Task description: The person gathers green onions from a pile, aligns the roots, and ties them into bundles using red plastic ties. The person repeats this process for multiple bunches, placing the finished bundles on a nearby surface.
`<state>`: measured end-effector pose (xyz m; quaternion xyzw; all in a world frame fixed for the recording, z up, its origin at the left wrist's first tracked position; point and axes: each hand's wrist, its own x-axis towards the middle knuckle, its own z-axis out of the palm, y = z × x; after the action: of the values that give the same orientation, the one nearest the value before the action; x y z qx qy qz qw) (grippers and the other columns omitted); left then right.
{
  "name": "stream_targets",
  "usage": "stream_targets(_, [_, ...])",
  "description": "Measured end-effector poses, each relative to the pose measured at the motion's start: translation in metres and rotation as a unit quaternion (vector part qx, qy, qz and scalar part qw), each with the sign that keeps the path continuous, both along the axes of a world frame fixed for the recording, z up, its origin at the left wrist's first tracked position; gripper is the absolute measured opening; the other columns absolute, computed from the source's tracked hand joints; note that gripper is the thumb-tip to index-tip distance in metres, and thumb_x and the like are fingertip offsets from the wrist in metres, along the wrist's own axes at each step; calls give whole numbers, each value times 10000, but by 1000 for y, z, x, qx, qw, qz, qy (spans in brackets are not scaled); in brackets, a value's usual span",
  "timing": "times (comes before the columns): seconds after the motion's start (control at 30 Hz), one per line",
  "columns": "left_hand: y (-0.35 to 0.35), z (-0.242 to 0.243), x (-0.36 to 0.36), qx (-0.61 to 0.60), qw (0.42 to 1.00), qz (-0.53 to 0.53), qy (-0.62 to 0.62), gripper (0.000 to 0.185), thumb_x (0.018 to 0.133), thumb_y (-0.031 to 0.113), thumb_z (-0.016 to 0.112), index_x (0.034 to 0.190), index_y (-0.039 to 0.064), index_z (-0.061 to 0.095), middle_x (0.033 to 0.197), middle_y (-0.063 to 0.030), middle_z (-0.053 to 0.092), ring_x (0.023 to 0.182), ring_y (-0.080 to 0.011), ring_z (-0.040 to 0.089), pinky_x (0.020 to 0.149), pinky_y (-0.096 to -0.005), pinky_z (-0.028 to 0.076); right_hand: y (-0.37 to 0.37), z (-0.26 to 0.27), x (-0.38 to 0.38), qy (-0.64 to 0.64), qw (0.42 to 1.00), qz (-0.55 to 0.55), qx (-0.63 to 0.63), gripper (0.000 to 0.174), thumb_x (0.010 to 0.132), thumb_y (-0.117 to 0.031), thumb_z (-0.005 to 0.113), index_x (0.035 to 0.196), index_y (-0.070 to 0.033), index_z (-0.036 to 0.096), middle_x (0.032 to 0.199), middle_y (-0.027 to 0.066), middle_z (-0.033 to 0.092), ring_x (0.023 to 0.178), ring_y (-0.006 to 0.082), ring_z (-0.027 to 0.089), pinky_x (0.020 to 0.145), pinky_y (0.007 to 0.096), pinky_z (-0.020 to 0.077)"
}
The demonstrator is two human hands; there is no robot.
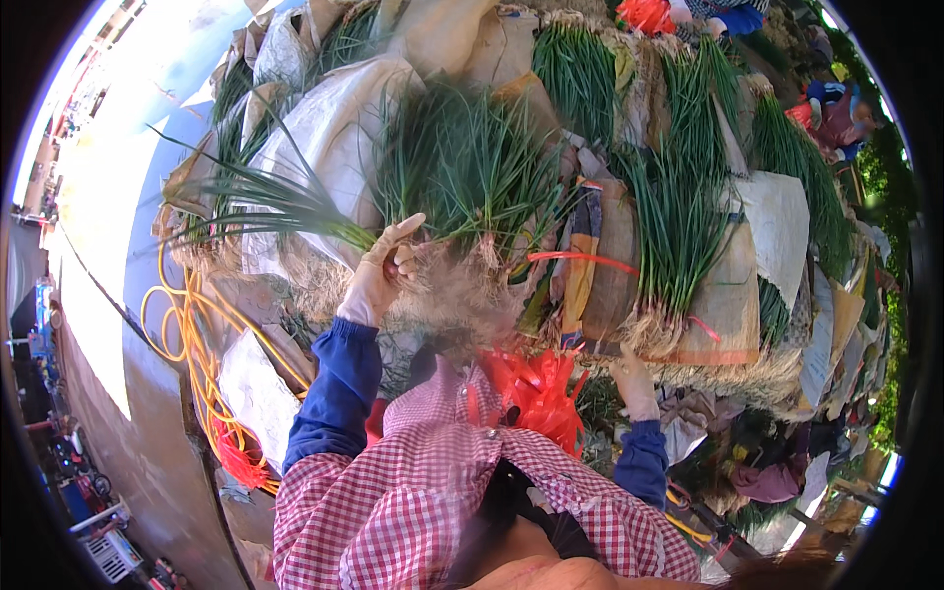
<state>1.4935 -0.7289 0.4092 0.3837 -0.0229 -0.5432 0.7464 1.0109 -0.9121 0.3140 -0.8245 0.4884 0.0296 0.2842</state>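
My left hand [383, 269], in a pale glove, grips a small bunch of spring onions [324, 210] near its base; the green leaves fan out leftward. Just beyond it, loose spring onions [487, 169] with pale roots lie heaped on the pile. My right hand [634, 387], also gloved, is low at the pile's near edge. Its fingertips are close to the roots of a larger spring onion bunch [675, 228] resting on woven sacking [715, 295]; whether they touch is unclear. A red plastic strip [582, 257] lies across the sacking between the hands.
Red plastic strips [538, 398] hang at my front. Coiled yellow hose [195, 317] lies at left beside a white sheet [258, 391]. More bunches [575, 77] and sacks cover the pile. Other people work at the far side, one person [841, 122] at right.
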Motion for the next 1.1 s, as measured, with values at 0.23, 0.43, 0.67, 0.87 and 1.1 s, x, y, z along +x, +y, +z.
stream_targets(0.23, [-14,-45,-12,59,990,-65,-110,546,999,448,465,1345,32,539,751,18,533,707,-123,553,720,-336,537,-8,-39,241,-429,883,-110,153,201,952,-195,627,1020,-16,689,783,-9,651,709,64,568,638,227,464])
stream_targets(0.43, [-31,-110,3,122,949,67,-284,294,928,265,672,1077,13,695,863,-15,695,647,-88,578,575,-244,459,18,-36,363,-68,994,-67,58,518,818,-462,644,1059,-5,595,1037,258,659,1010,428,623,876,497,482])
stream_targets(0.67, [-53,-124,17,332,689,-131,-631,396,766,411,754,995,104,655,866,-161,699,840,-354,679,740,-447,515,-22,13,366,-45,975,-41,-215,236,904,-294,577,972,-72,622,886,183,690,827,389,665,733,491,521])
stream_targets(0.87, [-65,-113,51,274,913,1,-304,409,863,400,688,1126,87,671,798,-107,694,757,-210,668,696,-385,512,-88,44,303,-66,971,-74,-219,345,985,-359,489,1027,-56,649,805,181,683,719,369,659,634,482,506])
stream_targets(1.1, [-37,-17,88,-16,997,-44,57,387,1041,332,415,1323,100,546,649,67,344,528,-72,330,471,-219,299,-51,63,321,-367,897,-173,176,400,1020,-359,480,947,-15,671,572,-91,365,468,20,303,420,209,217])
